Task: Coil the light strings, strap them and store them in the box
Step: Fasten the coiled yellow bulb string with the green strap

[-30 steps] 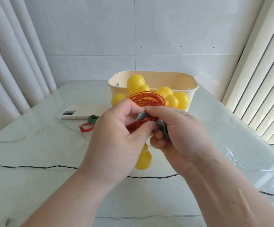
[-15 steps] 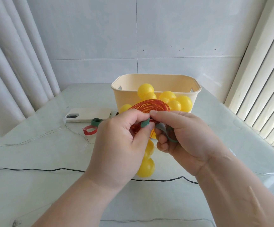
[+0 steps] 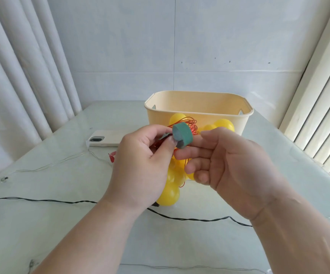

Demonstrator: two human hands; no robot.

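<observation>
Centre of frame, left hand pinching the coiled red-wire light string and green strap, strap curled into a ring opening toward lower left, yellow bulbs hanging straight down, long axis vertical, right hand fingers relaxed, forefinger touching the strap, cream box behind on the bench.

Home interior, pale pleated curtains at the left, grey tiled wall, glass-topped counter, white phone lying on it, slatted blind at the right

Left grip, right grip: bare hands. Forearms bare too, both cut off by the lower edge of view.
</observation>
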